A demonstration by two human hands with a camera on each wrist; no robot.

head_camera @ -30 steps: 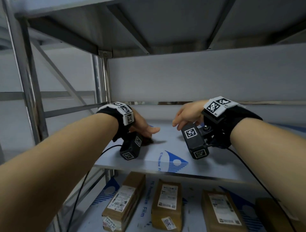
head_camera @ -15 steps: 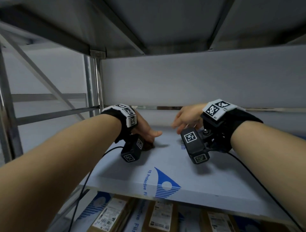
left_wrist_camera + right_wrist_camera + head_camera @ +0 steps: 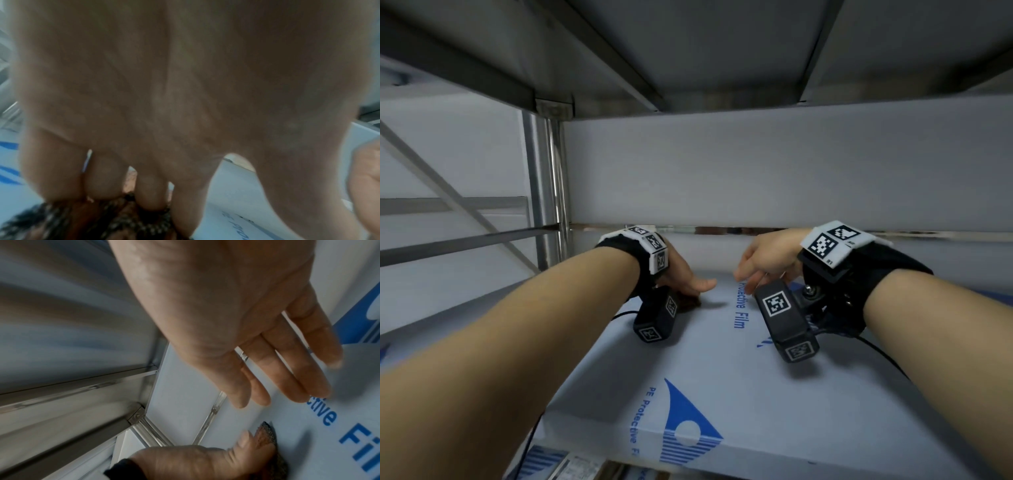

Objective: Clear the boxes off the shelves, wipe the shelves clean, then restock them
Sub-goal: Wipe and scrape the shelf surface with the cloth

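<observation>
Blue-printed protective film covers the shelf (image 3: 722,370), which carries no boxes; it is the nearest surface. On the level below, pale labels are just visible at the bottom edge, probably boxes, too cropped to say.

Mid-shelf: left hand (image 3: 681,277) lies palm down on a dark woven cloth (image 3: 690,301), fingers fairly straight and pressing it flat to the film. Thumb points right. Cloth is mostly hidden under the fingers; its long axis cannot be told.

Right hand (image 3: 763,260) hovers just right of the cloth, fingers loosely extended, holding nothing, tips near the film.

Judgement: wiping stage. Left hand has the cloth, so any stroke runs from it; bare film lies to its right and nearer the front edge.

Beyond: rear rail, grey back panel (image 3: 791,171).
</observation>
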